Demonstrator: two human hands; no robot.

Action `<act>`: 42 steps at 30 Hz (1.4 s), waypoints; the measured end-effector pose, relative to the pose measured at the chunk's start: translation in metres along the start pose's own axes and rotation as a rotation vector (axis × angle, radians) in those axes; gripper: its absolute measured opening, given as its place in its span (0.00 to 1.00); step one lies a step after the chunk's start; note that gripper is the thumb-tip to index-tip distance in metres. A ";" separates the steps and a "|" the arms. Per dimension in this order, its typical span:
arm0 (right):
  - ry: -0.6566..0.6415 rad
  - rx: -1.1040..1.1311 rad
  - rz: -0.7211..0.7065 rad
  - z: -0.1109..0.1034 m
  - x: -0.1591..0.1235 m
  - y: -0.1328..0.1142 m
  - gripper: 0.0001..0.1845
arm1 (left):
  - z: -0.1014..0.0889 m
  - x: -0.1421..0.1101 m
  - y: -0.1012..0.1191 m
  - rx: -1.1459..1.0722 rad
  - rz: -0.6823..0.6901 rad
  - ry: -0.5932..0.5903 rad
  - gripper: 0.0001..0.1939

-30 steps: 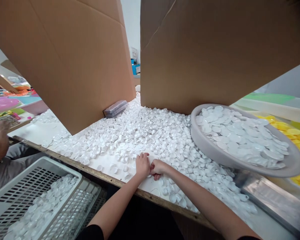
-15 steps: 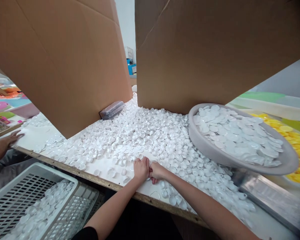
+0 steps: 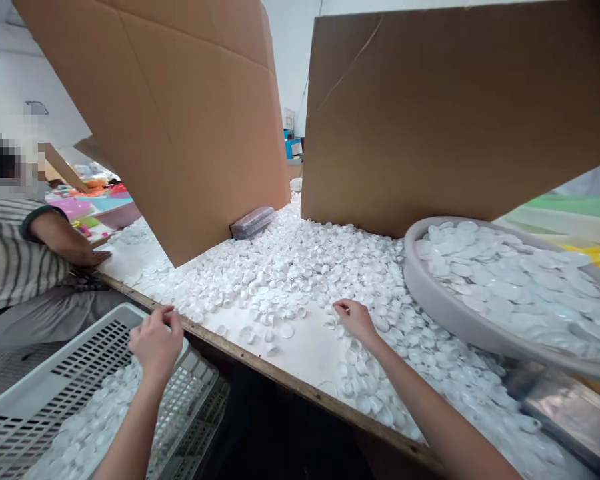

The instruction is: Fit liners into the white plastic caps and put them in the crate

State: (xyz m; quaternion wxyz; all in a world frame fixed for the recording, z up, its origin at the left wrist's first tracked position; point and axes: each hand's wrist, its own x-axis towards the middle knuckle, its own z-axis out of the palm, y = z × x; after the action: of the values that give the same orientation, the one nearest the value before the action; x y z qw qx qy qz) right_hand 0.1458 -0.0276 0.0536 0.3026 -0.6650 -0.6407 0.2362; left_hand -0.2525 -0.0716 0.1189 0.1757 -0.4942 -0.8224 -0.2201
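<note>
My left hand is over the near right rim of a white plastic basket, its fingers loosely bent and apart, with nothing visible in them. Small round white plastic caps lie heaped inside the basket. On the table, my right hand is at the edge of a wide spread of similar white caps, thumb and fingers pinched together. Whatever is between those fingertips is too small to make out. A few loose caps lie on the bare white tabletop between the hands.
A large grey round tub full of flat white discs stands at the right. Two tall cardboard sheets rise behind the caps, with a clear plastic box by the left one. At far left a co-worker in a striped shirt sits at the table's wooden edge.
My hands were together over the table and have parted. The left swung left to the basket; the right stayed over the caps, moving slightly away. The view has turned left and up.
</note>
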 end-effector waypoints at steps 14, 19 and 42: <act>0.057 -0.544 -0.150 0.046 -0.035 0.005 0.14 | 0.060 -0.110 0.169 -0.071 0.490 -0.561 0.11; -0.036 -0.491 -0.243 0.065 -0.044 0.008 0.10 | 0.071 -0.124 0.156 -0.147 0.560 -0.615 0.10; -0.331 0.209 0.041 0.031 -0.040 -0.002 0.15 | 0.086 -0.127 0.171 -0.971 0.206 -1.118 0.12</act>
State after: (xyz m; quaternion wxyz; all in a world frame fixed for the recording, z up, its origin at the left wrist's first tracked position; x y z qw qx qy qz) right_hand 0.1197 -0.0645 0.0303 0.2556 -0.5949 -0.6398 0.4139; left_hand -0.0492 -0.0484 0.0145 -0.4870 -0.6288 -0.5491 -0.2568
